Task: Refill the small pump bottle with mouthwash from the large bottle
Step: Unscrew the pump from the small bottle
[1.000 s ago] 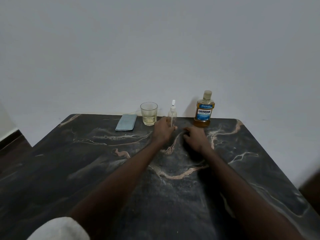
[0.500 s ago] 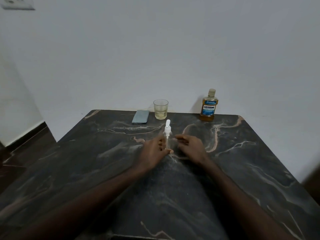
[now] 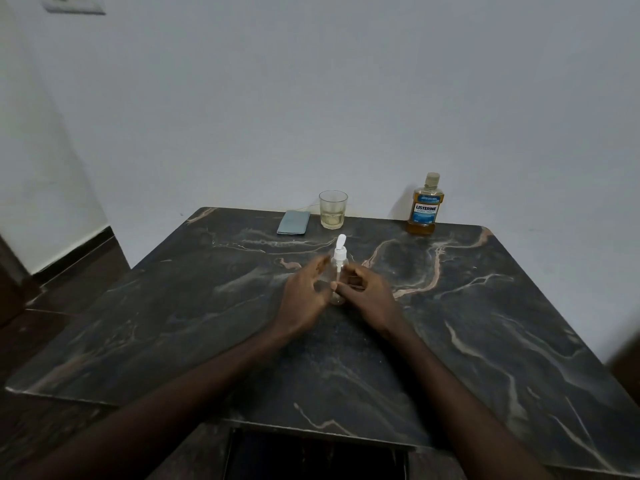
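In the head view, a small pump bottle (image 3: 337,271) stands upright near the middle of a table (image 3: 485,341) of dark polished stone, veined in tan and pale grey, with rounded far corners. The bottle is clear plastic, a slim cylinder with a rounded shoulder, a thin dip tube showing inside and a white pump head on top.

The right hand (image 3: 367,294) holds its lower body, thumb against the front and fingers curled round the right side. The left hand (image 3: 304,292) is cupped at the bottle's left, its fingers loosely curved and apart. Whether they touch the plastic cannot be told. Both hands hide the bottle's base and much of its sides.

At the far edge, against a plain white wall (image 3: 346,98), stands the large bottle (image 3: 423,206). It is a flat-shouldered amber plastic one with a pale cap and a blue label, well apart from the hands and to their right. Left of it stands a clear tumbler (image 3: 333,209) with a little pale liquid. Just beside the tumbler lies a flat grey-blue rectangle (image 3: 293,222). A switch plate (image 3: 74,3) sits high on the wall at the left.
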Available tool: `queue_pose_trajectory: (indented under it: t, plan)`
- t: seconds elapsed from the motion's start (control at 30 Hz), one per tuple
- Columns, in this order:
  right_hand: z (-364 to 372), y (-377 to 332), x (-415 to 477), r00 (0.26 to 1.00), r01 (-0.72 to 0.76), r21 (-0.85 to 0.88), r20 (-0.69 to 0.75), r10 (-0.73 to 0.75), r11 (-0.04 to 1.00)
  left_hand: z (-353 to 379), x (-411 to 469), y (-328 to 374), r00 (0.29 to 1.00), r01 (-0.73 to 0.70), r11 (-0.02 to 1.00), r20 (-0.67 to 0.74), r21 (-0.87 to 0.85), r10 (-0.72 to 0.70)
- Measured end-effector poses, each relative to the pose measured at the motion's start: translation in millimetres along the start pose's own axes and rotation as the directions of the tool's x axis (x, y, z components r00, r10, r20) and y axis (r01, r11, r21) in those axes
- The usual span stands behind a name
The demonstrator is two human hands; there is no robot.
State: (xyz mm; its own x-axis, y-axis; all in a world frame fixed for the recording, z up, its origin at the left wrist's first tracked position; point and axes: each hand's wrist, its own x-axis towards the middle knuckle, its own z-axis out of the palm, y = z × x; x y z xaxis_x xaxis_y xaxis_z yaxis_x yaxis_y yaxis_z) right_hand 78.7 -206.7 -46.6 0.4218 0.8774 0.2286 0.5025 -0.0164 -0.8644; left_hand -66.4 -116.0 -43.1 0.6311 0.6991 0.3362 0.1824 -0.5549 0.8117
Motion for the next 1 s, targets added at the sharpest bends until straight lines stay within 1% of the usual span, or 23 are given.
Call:
queue_pose_trajectory:
  t: [0.07,0.2,0.33,0.5,0.6,0.67,0.7,0.8,0.83,0.9,0.93,1.0]
  plan:
    - [-1,-2,-2,1.000,0.016,0.011,0.005,-0.016,1.000,-3,3,5,1.000,-0.014,0.994,0.022,-0.111,0.017]
    - [0,0,-3,0.998,0.068,-0.013,0.013,-0.068,0.998,-1,11,16,0.997,-0.026,0.988,0.065,-0.153,0.037]
    - [2,4,-2,0.997,0.080,-0.028,-0.006,-0.080,0.996,3,12,23,0.996,-0.086,0.983,-0.025,-0.163,0.083]
    - [3,9,2,0.996,0.079,-0.064,-0.029,-0.081,0.995,7,17,24,0.995,-0.038,0.977,-0.102,-0.209,0.017]
    - [3,11,3,0.996,0.074,-0.083,-0.040,-0.077,0.994,10,21,21,0.981,0.010,0.961,-0.184,-0.277,-0.063]
    - [4,12,3,0.995,0.077,-0.101,-0.050,-0.082,0.992,11,22,22,0.967,0.027,0.960,-0.238,-0.278,-0.096]
    - [4,13,3,0.995,0.078,-0.101,-0.054,-0.084,0.992,10,23,23,0.965,0.037,0.960,-0.239,-0.277,-0.106]
    - [4,13,2,0.996,0.069,-0.074,-0.053,-0.073,0.995,8,22,25,0.984,0.050,0.958,-0.149,-0.282,-0.095]
    - [4,13,2,0.995,0.070,-0.075,-0.059,-0.075,0.995,8,22,24,0.986,0.049,0.966,-0.143,-0.256,-0.087]
    - [3,14,3,0.995,0.072,-0.087,-0.066,-0.078,0.994,8,21,27,0.979,0.039,0.980,-0.186,-0.196,-0.077]
    - [4,14,3,0.995,0.070,-0.088,-0.064,-0.076,0.994,8,21,27,0.974,0.046,0.980,-0.209,-0.195,-0.087]
    - [4,13,3,0.995,0.073,-0.085,-0.061,-0.078,0.994,5,22,28,0.974,0.071,0.962,-0.189,-0.263,-0.123]
